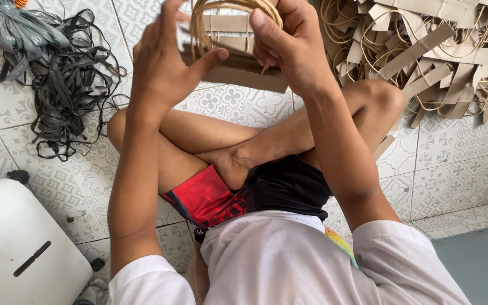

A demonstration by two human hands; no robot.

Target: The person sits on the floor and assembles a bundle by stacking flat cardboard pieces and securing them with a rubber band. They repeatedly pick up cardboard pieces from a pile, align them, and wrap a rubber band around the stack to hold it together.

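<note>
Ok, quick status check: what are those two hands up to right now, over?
Left hand open, thumb against brown card piece. Right hand pinching tan cord loop. Heap of card strips beside right knee, black straps to the left; nothing blocking.

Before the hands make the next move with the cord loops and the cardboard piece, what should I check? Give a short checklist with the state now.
1. Right hand grips the tan cord loops: ok.
2. Left hand steadies the cardboard piece: ok, thumb rests on it.
3. Loops free of tangles: cannot tell, top is cut off.
4. Piece held clear of the legs: ok.
5. Pile of cardboard strips within reach: ok, on the right.
6. Black straps apart from the work: ok.
</note>
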